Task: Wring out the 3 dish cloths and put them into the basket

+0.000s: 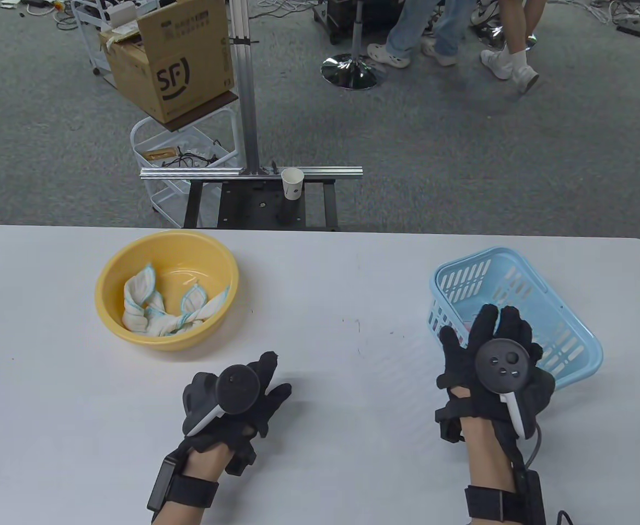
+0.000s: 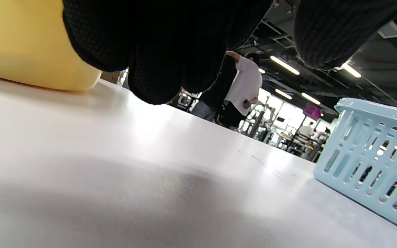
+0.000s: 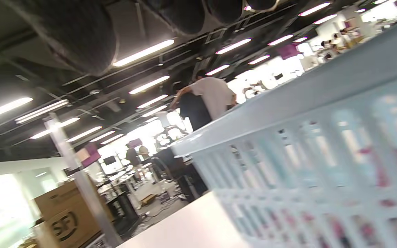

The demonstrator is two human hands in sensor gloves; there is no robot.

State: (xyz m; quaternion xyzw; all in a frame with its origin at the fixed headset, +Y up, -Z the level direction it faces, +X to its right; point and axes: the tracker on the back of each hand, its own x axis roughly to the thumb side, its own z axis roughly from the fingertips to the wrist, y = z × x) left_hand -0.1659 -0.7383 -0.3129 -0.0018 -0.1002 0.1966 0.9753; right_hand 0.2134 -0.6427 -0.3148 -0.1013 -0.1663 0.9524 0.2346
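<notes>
Your hands, left (image 1: 236, 395) and right (image 1: 492, 358), hang relaxed and empty near the basket (image 1: 571, 333), cloths (image 1: 161, 309) twisted together in the bowl (image 1: 106, 290) left of it, so a careless grab could drag both out dripping.

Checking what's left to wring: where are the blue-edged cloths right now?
In the table view, the blue-edged cloths lie twisted inside the yellow bowl on the table's left side, beyond the left hand.

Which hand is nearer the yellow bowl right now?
Left. The left hand hovers over the table just in front of the yellow bowl, toward its right; the right hand is far across, over the blue basket.
</notes>
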